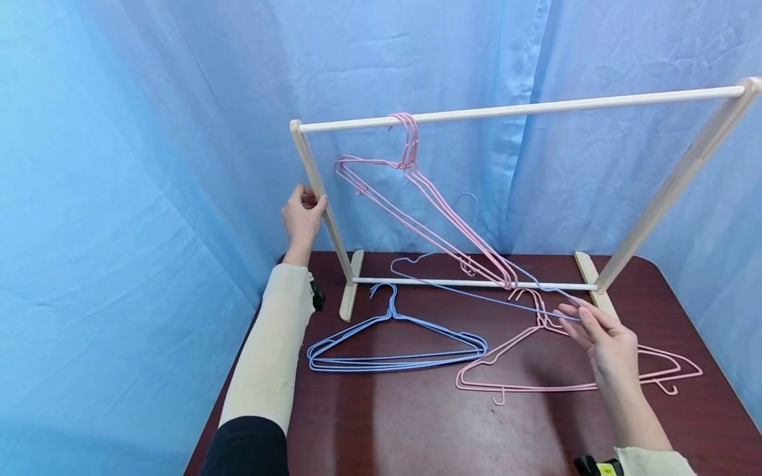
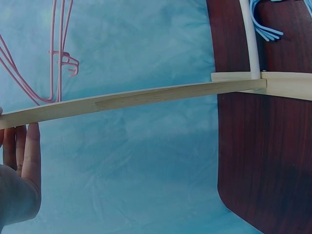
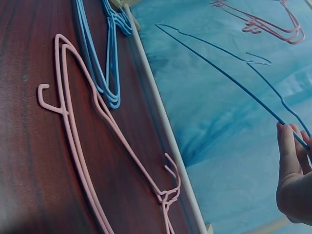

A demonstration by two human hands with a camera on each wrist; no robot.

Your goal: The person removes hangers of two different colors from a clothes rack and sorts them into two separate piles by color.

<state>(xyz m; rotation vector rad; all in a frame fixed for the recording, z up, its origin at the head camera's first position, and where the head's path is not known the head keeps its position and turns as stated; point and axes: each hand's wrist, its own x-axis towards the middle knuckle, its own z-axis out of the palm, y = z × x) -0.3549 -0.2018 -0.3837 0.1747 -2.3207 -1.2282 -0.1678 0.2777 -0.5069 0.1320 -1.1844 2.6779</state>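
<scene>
Pale blue curtains [image 1: 149, 132], softly creased and brightest at the far left, hang behind and along both sides of a dark reddish-brown, wood-grained table [image 1: 428, 436] with a rounded far right corner, its smooth top catching a faint glare and bearing soft, dark shadows [image 1: 355, 423].

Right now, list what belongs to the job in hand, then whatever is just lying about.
In the job, by the look of it:
rack, gripped by the left hand
blue hanger, held by the right hand
hung pink hangers
loose blue hangers and loose pink hangers, likely

Only surroundings:
table, under the rack
curtain, behind
</scene>
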